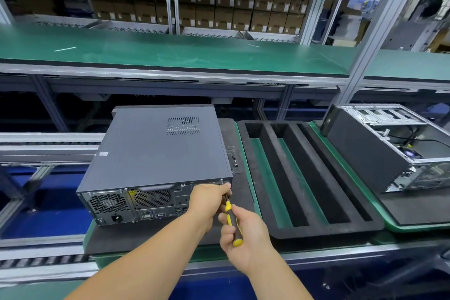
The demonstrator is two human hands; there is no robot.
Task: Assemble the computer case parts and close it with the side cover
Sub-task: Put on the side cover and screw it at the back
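On the worktop [155, 238] the closed computer case [155, 153] lies on its side, the left hand [209, 198] pinching the shaft of a yellow screwdriver [231, 220] at its rear corner while the right hand [243, 236] grips the handle.

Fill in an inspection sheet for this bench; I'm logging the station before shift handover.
Surface: green belt with a black mat under the work.
Job's things: closed computer case lying flat, side cover on; screwdriver at its rear upper right corner.
Clutter: slotted black foam tray; a second, open case at right.
Hands: left hand at the screwdriver shaft; right hand grips the handle.
Cables: black wires inside the open case.
Surroundings: roller conveyor, upper green shelf, stacked cartons.
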